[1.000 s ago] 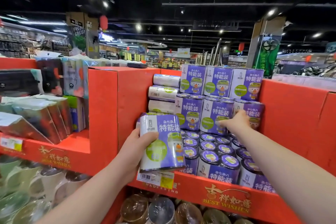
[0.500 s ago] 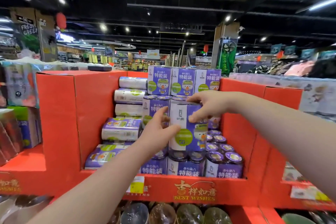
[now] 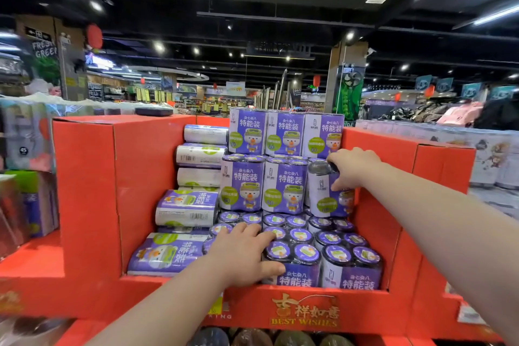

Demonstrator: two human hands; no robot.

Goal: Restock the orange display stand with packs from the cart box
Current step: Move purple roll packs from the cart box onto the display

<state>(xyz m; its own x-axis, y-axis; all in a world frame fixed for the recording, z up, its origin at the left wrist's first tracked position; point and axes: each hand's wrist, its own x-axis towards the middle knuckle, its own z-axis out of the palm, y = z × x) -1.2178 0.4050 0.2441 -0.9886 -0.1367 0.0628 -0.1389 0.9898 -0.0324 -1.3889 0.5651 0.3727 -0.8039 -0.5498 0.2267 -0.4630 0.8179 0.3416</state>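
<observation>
Purple packs (image 3: 283, 188) fill the orange display stand (image 3: 92, 191), stacked in rows. Right hand (image 3: 355, 168) grips one upright pack (image 3: 327, 196) at its top, fingers curled around it, at the 3 o'clock end of the middle row. Left hand (image 3: 244, 251) lies at 6 o'clock of the stack, fingers spread flat on the lids of the front packs (image 3: 306, 254), thumb along one pack's front.
</observation>
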